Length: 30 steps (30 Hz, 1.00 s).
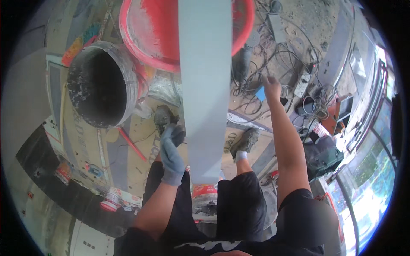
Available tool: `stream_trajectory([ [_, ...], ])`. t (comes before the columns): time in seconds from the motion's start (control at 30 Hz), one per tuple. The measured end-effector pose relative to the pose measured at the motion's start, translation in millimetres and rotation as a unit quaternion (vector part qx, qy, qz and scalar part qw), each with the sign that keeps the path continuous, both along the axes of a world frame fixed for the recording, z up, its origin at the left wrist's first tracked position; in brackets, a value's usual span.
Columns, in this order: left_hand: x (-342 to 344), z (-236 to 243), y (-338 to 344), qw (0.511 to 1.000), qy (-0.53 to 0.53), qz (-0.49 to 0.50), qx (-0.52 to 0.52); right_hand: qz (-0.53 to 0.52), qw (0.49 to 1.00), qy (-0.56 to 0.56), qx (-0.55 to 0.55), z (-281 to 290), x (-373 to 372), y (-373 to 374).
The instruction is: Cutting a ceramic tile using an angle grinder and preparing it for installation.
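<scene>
A long pale grey-white board (205, 85) runs upright through the middle of the view, its lower end between my knees. My left hand (171, 149), in a grey glove with dark patches, is beside the board's left edge. Its fingers look loosely stretched out, and I see nothing held; whether it touches the board I cannot tell. Out to the right of the board, my bare right hand (272, 88) is closed. A small flat blue thing (260, 94) sticks out on its left side, its kind unclear. Loose cables (256, 79) lie close by that hand.
Behind the board is a large red basin (149, 34) with grey residue. A grey-crusted bucket (98, 85) lies at left, mouth toward me, near a red stick (131, 144). At right are a power strip (302, 84), tangled cords and a dark green case (324, 160). Below the board is a red-and-white bucket (205, 192).
</scene>
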<state>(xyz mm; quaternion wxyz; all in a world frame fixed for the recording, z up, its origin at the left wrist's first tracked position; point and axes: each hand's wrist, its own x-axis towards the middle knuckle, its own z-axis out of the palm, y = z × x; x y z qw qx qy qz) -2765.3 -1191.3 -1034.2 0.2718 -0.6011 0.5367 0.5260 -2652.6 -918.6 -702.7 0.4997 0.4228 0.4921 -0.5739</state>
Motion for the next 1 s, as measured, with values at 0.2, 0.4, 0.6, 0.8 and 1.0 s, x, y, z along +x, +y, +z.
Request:
stream_trajectory([
  [0.2,3.0,-60.4,-7.1,0.994,0.03,-0.03,0.098,0.013,0.999,0.005,0.036,-83.6,5.9,-21.4],
  [0.4,100.3,53.8,61.1,0.982,0.034,-0.185,0.015,-0.113,0.985,-0.127,0.028,-82.2,53.0,-30.4],
  [0.6,65.8,276.1,87.0,0.996,0.081,-0.007,0.048,0.112,0.935,-0.107,-0.318,-16.4,6.8,51.4],
  [0.8,25.2,479.4,178.2,0.968,0.229,-0.1,-0.009,0.357,0.898,0.161,0.2,15.4,-116.5,260.9],
  [1.0,20.3,635.7,262.1,0.931,0.352,-0.074,-0.062,0.135,0.809,0.381,0.427,54.3,-259.7,352.0],
])
